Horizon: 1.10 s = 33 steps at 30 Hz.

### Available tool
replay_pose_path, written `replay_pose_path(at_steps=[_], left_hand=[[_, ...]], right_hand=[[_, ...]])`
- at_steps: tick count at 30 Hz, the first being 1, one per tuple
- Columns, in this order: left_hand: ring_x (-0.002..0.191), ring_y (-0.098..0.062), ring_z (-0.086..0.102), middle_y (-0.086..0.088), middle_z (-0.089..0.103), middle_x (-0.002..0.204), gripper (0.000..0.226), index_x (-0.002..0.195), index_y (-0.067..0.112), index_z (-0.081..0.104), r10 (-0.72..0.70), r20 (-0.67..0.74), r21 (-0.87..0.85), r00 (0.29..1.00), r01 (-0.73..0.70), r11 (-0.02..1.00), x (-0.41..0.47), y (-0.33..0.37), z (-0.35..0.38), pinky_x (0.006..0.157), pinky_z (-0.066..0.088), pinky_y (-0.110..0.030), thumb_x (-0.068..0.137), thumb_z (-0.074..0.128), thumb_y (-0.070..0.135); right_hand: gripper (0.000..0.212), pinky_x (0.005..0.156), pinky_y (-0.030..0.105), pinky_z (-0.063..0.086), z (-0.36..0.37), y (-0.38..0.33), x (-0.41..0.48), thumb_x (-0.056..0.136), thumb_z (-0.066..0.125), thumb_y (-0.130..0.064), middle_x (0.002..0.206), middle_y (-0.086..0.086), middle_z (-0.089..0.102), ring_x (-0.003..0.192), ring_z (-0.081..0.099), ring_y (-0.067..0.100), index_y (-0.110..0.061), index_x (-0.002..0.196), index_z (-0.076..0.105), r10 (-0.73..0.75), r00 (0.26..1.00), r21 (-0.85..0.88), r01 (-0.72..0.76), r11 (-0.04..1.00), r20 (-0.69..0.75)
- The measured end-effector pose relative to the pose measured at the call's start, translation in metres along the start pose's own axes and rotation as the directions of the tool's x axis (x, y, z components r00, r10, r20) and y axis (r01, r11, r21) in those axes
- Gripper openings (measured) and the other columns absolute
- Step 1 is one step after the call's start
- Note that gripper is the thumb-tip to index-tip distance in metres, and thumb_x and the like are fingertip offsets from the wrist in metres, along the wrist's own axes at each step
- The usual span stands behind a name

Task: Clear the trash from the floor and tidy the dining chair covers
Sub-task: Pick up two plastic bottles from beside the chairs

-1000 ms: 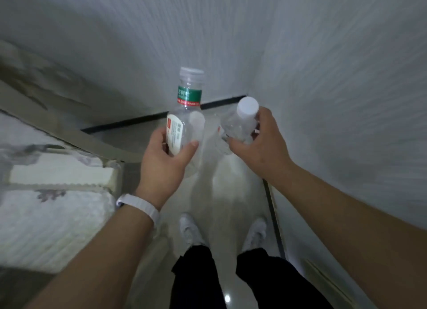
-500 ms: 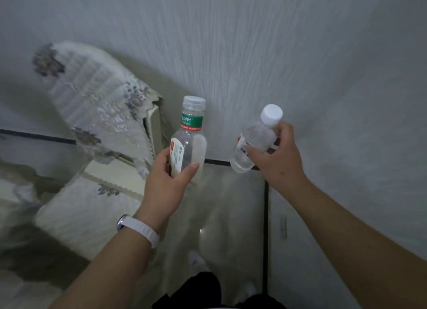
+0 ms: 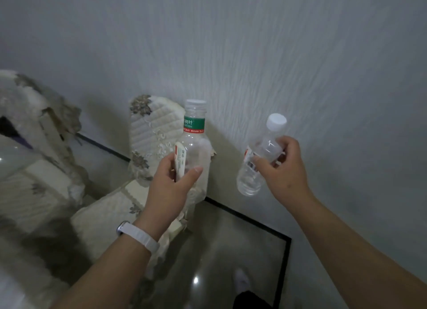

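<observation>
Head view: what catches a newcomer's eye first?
Two clear plastic bottles held up mid-frame: the left hand grips an upright green-labelled bottle, the right hand holds a smaller white-capped bottle, tilted. Behind the left hand, a quilted chair cover drapes a chair back against the grey wall.

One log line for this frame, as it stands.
left hand holds green-label bottle upright | right hand holds small bottle tilted | chair cover behind, untouched

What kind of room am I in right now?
Probably a home dining area: quilted floral chair covers, a glossy tiled floor with dark border lines, and a textured wall suggest it.
</observation>
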<state>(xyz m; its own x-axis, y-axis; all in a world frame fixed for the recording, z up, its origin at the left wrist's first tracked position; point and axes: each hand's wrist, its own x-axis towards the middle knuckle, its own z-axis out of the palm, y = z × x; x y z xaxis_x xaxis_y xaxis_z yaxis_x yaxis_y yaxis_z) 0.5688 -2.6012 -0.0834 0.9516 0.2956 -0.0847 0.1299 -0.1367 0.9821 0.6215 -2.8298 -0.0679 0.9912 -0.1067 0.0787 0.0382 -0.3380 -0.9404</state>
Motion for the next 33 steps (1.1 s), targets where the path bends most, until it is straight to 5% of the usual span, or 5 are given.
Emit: replay_pose_path(at_steps=[6,12,15,24,33], left_hand=[[0.086,0.011,0.063,0.023,0.066,0.098,0.039,0.121,0.036,0.055,-0.055,-0.28,0.018,0.958,0.063,0.998,-0.004,0.014,-0.018,0.065,0.049,-0.008,0.086,0.073,0.031],[0.09,-0.005,0.068,0.012,0.071,0.099,0.039,0.12,0.03,0.061,-0.122,-0.576,-0.038,0.809,0.123,0.992,-0.034,0.018,-0.046,0.08,0.056,-0.027,0.084,0.074,0.033],[0.094,-0.009,0.068,0.008,0.07,0.104,0.034,0.115,0.035,0.061,-0.156,-0.694,-0.072,0.703,0.148,0.986,-0.06,0.018,-0.056,0.084,0.057,-0.033,0.084,0.075,0.036],[0.087,0.004,0.066,0.015,0.066,0.105,0.033,0.118,0.029,0.056,-0.201,-0.939,-0.175,0.279,0.113,0.978,-0.19,0.018,-0.105,0.06,0.051,-0.011,0.088,0.07,0.028],[0.083,0.008,0.064,0.01,0.067,0.106,0.031,0.118,0.022,0.059,-0.221,-0.973,-0.222,0.064,-0.007,0.975,-0.333,-0.008,-0.163,0.064,0.047,-0.006,0.089,0.07,0.026]], right_hand=[[0.049,0.065,0.015,0.05,0.038,-0.014,0.053,0.076,0.081,-0.026,0.099,-0.015,0.061,0.083,0.062,-0.005,-0.032,0.109,0.045,-0.081,0.962,0.068,0.066,0.996,0.262],[0.057,0.07,0.018,0.053,0.108,-0.045,0.079,0.074,0.083,-0.028,0.103,-0.017,0.062,0.085,0.063,-0.005,-0.033,0.117,0.046,-0.179,0.81,0.18,0.092,0.979,0.558],[0.058,0.075,0.019,0.053,0.147,-0.057,0.066,0.075,0.082,-0.029,0.105,-0.019,0.06,0.09,0.062,-0.005,-0.034,0.12,0.046,-0.235,0.695,0.229,0.103,0.968,0.68],[0.047,0.074,0.022,0.053,0.228,-0.109,-0.056,0.077,0.079,-0.032,0.102,-0.013,0.061,0.087,0.063,0.0,-0.032,0.112,0.048,-0.398,0.28,0.362,0.172,0.916,0.874],[0.048,0.075,0.035,0.057,0.264,-0.155,-0.229,0.072,0.082,-0.027,0.097,-0.007,0.064,0.084,0.065,0.014,-0.037,0.106,0.049,-0.434,0.013,0.42,0.233,0.877,0.901]])
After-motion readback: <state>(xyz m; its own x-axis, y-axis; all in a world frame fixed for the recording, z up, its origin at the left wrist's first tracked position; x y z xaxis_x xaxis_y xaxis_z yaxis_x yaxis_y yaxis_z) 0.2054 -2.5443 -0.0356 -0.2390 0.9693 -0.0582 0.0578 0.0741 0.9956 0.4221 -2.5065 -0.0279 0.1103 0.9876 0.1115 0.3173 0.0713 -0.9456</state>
